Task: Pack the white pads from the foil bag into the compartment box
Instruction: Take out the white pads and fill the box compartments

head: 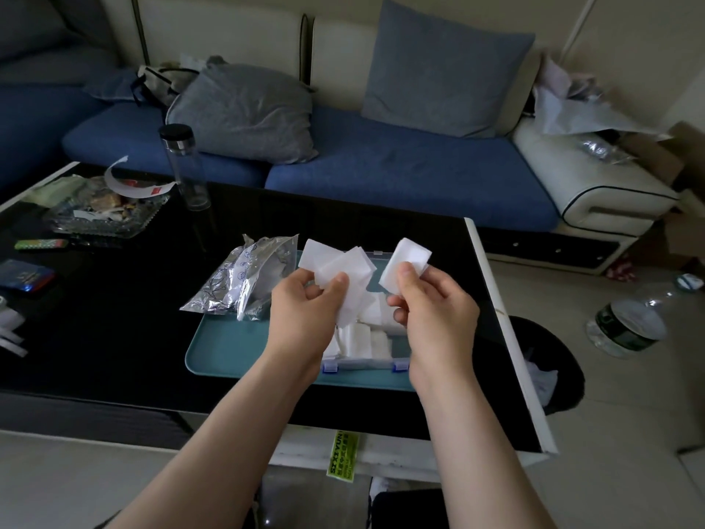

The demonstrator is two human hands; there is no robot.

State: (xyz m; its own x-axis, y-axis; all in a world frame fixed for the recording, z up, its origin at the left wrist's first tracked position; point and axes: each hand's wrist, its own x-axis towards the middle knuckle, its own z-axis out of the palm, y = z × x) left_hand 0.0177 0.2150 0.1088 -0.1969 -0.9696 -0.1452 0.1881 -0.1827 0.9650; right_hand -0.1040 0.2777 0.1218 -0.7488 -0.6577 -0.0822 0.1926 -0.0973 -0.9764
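Crinkled shiny foil bag (pixel 244 276), soft matt white pads (pixel 335 263), clear plastic compartment box (pixel 366 362), glossy black table (pixel 126 337), lower left.

In the lower middle of the frame I can read "SZ XI YUN" on a yellow-green sticker (pixel 340 456) on the front of the table (pixel 496 295). The print on the foil bag (pixel 244 276) is too small for me to read.
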